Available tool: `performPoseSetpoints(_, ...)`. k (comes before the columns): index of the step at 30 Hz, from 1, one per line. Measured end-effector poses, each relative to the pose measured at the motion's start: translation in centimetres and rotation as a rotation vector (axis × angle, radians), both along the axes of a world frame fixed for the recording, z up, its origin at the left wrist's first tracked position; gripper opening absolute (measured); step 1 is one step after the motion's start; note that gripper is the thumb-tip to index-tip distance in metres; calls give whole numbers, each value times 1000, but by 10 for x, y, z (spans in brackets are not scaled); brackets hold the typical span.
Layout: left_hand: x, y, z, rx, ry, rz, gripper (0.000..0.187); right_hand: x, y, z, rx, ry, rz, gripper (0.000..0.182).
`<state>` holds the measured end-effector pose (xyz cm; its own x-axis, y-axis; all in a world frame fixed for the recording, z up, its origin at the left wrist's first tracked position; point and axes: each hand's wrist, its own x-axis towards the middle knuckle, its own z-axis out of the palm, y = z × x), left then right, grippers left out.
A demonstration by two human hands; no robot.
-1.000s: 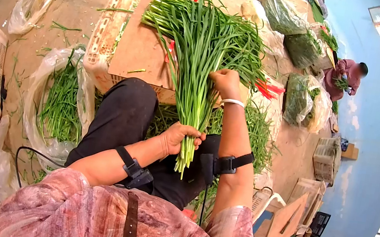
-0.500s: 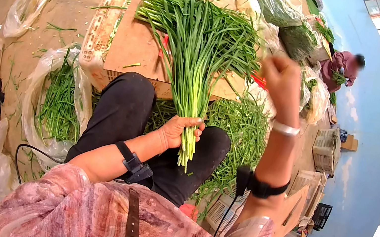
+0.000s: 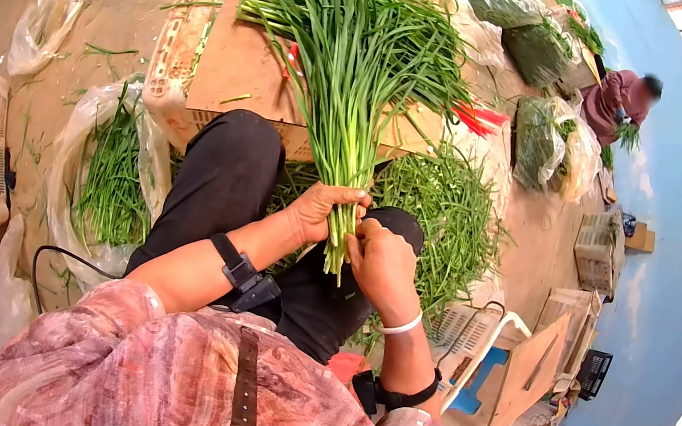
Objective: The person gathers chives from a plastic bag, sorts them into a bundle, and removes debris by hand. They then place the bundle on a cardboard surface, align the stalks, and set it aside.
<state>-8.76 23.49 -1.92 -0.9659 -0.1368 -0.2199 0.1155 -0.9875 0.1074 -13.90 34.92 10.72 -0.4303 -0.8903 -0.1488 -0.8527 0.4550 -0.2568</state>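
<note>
Head view: the left hand (image 3: 318,212) is wrapped around the pale lower stems of a bundle of long green leaves (image 3: 348,147), its thumb lying across them. The right hand (image 3: 386,267) is at the right side of the same stems, just nearer than the left hand, its thumb and fingers drawn close together; whether they pinch a single stem cannot be told. A white band (image 3: 402,323) circles the right wrist, and a black strap sits on each forearm.

The bundle lies over the near edge of a brown board (image 3: 246,80), stem ends toward the person and leaf tips fanned out on the far side, where they overlap a pile of similar leaves (image 3: 423,46). The board rests on a pale plastic crate (image 3: 170,58). Red strips (image 3: 478,120) stick out at the right of the pile, and another red piece (image 3: 291,60) shows on the board left of the bundle.

Loose green leaves (image 3: 440,216) cover the floor to the right of the knees. On the left, an open clear bag (image 3: 69,167) holds more greens (image 3: 116,184), with an empty-looking clear bag (image 3: 50,20) farther off. Far right, another person (image 3: 608,100) holds some greens (image 3: 628,135) beside stuffed plastic bags (image 3: 538,142), near a blue wall (image 3: 671,232).
</note>
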Motion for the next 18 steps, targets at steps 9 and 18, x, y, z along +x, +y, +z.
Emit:
performPoseSetpoints(9,4,-2,15,-46,-90,23,31,9,14,1,-155,-345,-180,32)
performPoseSetpoints(18,4,-3,11,7,-95,15,27,26,38,28,-474,-874,-242,15)
